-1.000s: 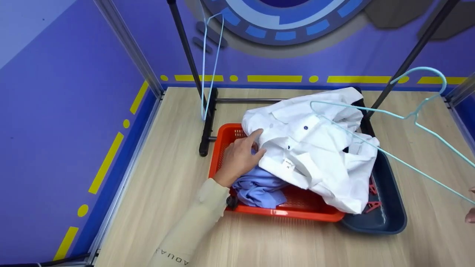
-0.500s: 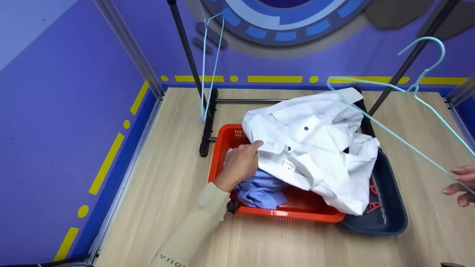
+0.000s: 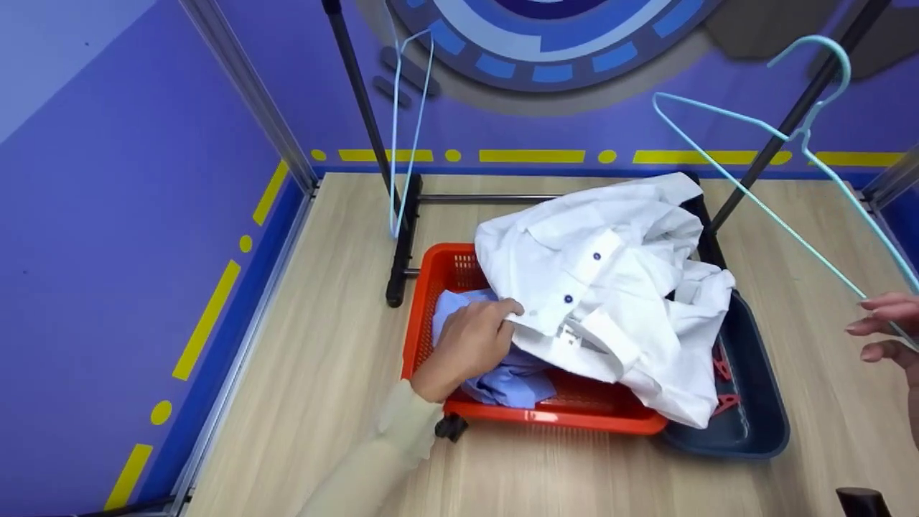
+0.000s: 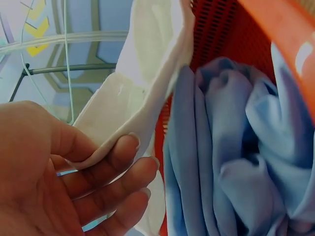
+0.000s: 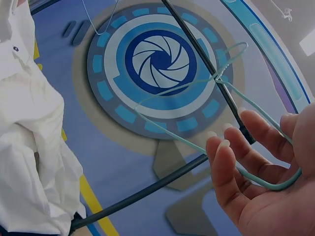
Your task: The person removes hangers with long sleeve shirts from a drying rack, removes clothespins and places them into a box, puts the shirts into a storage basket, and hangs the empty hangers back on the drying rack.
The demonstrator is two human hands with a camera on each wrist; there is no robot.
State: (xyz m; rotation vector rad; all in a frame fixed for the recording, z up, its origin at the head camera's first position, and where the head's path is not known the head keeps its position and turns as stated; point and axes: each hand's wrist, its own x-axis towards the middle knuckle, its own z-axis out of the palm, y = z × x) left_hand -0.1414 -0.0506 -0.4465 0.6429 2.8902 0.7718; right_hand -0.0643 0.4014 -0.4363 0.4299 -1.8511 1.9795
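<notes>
A white shirt (image 3: pixel 574 244) with dark buttons lies crumpled over the red basket (image 3: pixel 420 345). My left hand (image 3: pixel 474 341) pinches an edge of it near the collar between thumb and fingers, and the left wrist view shows that edge of the white shirt (image 4: pixel 118 113) folded in the grip. Under and beside this hand, blue cloth (image 3: pixel 513 384) sits bunched in the basket. On the right, my right hand (image 3: pixel 894 323) holds a light-blue hanger (image 3: pixel 782 219) by one end, hook upward. Its fingers curl round the hanger's wire (image 5: pixel 270 184) in the right wrist view.
A dark tray (image 3: pixel 754 388) with red clothespins (image 3: pixel 725 402) stands right of the basket, partly under the shirt. Behind is a rack with black posts (image 3: pixel 359 100) and a low bar (image 3: pixel 488 197). Another hanger (image 3: pixel 395 143) hangs at its left.
My left hand has taken hold of the shirt's edge and drawn it slightly down and right. My right hand has come further into view, and the hanger has risen and tilted upright.
</notes>
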